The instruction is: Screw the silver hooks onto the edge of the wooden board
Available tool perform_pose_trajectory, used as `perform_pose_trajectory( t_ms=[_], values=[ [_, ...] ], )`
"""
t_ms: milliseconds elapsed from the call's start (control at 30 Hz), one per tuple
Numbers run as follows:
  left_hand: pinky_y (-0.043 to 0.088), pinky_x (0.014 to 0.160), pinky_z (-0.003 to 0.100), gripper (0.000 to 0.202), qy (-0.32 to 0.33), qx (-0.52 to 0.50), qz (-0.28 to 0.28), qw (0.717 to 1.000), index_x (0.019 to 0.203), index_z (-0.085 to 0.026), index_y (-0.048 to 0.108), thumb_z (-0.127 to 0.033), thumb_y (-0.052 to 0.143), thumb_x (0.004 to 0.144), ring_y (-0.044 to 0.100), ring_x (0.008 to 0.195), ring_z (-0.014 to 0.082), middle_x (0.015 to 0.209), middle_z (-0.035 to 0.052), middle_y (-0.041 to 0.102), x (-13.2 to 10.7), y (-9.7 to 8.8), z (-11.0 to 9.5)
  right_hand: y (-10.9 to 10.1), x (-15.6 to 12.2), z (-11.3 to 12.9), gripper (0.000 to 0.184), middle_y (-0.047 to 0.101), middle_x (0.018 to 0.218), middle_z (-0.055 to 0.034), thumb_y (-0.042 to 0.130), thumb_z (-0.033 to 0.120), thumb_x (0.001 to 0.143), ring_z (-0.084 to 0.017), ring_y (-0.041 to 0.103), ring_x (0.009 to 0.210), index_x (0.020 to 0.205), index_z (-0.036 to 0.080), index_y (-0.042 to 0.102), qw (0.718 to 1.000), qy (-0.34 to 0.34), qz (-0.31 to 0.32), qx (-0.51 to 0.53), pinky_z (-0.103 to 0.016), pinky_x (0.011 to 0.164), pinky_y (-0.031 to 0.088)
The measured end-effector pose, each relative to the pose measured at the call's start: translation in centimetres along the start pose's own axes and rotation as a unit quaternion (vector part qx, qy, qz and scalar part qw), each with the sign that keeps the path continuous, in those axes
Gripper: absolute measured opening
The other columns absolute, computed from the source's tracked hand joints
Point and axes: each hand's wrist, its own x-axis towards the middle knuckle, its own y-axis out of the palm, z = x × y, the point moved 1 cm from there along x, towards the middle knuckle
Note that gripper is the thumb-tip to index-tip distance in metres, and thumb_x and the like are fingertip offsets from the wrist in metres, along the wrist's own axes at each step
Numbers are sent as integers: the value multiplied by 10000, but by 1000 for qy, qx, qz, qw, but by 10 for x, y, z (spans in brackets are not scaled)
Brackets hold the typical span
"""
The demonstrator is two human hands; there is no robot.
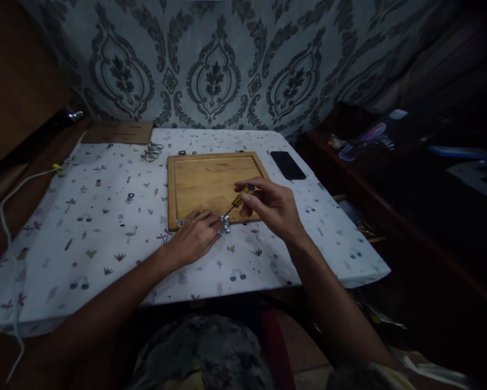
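Observation:
A wooden cabinet door (210,184) with a raised frame lies flat on the table. At its near edge sits a small silver metal hinge (226,225). My left hand (196,235) rests over that edge, its fingers closed together against the hinge; its grip is partly hidden. My right hand (273,208) pinches a yellow-and-black screwdriver (238,200) between thumb and fingers. The screwdriver slants down to the left, and its tip meets the hinge. More silver metal (180,222) shows at the door's near left corner.
A pile of metal hinges (151,152) lies at the back left, by a cardboard piece (119,132). A black phone (287,165) lies right of the door. One loose metal part (130,198) is on the patterned tablecloth (105,238). A white cable (7,233) hangs at left.

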Motion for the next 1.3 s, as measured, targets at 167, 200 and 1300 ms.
perform_pose_trajectory(
  t_ms=[167, 200, 1300],
  values=[
    [478, 957, 436, 199, 4, 12, 4, 1000, 1148, -141, 672, -214, 553, 1008, 608, 1101, 270, 1155, 97, 710, 0, 0, 0, 4, 1, 0, 384, 651, 717, 21, 837, 508, 755, -61, 559, 437, 857, 179, 666, 999, 9, -28, -12, -199, 399, 428],
    [480, 958, 436, 199, 5, 15, 2, 1000, 1147, -139, 673, -214, 552, 1008, 610, 1102, 271, 1157, 99, 709, 0, 0, 0, 5, 1, -1, 390, 659, 726, 17, 838, 513, 753, -65, 571, 445, 848, 179, 658, 1000, 11, -26, -7, -200, 405, 439],
    [480, 945, 422, 220, 19, 14, -19, 1000, 1168, -141, 657, -222, 506, 1031, 608, 1091, 255, 1159, 102, 708, -2, 3, 3, 2, -9, -11, 282, 638, 699, 29, 740, 462, 868, -75, 600, 464, 874, 193, 655, 995, -9, -84, -52, -214, 443, 492]
  ],
)
